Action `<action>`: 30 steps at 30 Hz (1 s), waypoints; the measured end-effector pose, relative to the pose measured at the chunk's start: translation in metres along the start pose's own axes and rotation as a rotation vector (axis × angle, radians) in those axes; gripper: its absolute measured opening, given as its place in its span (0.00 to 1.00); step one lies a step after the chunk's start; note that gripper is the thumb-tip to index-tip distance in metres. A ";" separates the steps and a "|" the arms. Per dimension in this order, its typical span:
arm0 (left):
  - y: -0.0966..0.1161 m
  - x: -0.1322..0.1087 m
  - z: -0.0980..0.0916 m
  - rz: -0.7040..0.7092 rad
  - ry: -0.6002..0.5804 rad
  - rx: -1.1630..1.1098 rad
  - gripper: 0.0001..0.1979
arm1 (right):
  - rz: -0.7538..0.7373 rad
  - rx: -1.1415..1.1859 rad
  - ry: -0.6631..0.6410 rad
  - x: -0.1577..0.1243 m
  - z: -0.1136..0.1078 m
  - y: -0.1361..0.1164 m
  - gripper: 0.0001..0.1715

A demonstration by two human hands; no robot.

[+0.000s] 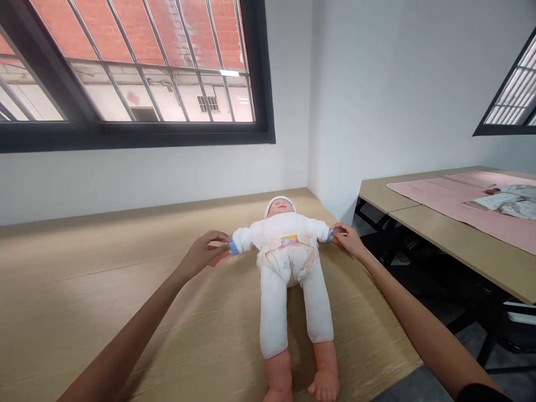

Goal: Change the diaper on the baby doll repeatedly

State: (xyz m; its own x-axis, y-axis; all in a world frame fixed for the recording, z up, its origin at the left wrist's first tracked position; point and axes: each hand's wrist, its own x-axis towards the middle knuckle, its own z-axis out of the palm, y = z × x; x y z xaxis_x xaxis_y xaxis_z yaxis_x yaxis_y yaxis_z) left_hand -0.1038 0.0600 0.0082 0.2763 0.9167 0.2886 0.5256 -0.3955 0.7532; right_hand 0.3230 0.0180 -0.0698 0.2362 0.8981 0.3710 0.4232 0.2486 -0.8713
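Note:
A baby doll [281, 234] lies on its back on the wooden table [201, 324], its head toward the wall and bare feet toward me. It has a white cap [281, 200], a white padded body and a diaper [291, 259] around its hips. Both doll arms stretch out sideways and end in blue cuffs. My left hand [207, 251] is closed around the doll's hand on the left, beside the cuff [233, 247]. On the other side my right hand [347, 237] grips the doll's other hand with the fingers bent.
To the right stands a second table [456, 259] with a pink cloth [444, 195] and a pale garment or clothed doll [513, 201] on it. A gap with dark folding legs separates the tables. A barred window [167, 67] is above the wall's lower part.

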 end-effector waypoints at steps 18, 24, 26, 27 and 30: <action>-0.003 0.002 -0.007 -0.046 -0.098 0.038 0.13 | 0.022 -0.023 -0.020 0.004 -0.002 0.013 0.12; -0.010 0.004 -0.007 -0.022 -0.116 0.060 0.12 | 0.036 -0.052 0.014 0.003 -0.003 0.014 0.12; -0.013 0.005 -0.007 -0.003 -0.115 0.058 0.12 | 0.043 -0.066 0.019 0.002 -0.004 0.012 0.12; -0.013 0.005 -0.007 0.008 -0.111 0.060 0.12 | 0.049 -0.072 0.023 0.002 -0.005 0.011 0.12; -0.014 0.006 -0.007 0.023 -0.111 0.063 0.12 | 0.070 -0.073 0.034 0.001 -0.005 0.008 0.12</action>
State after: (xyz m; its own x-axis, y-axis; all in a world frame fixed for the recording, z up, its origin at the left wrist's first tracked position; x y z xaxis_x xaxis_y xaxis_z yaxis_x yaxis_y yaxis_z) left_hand -0.1146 0.0712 0.0037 0.3744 0.8970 0.2349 0.5668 -0.4219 0.7076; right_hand 0.3311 0.0194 -0.0747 0.2962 0.8995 0.3212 0.4667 0.1571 -0.8703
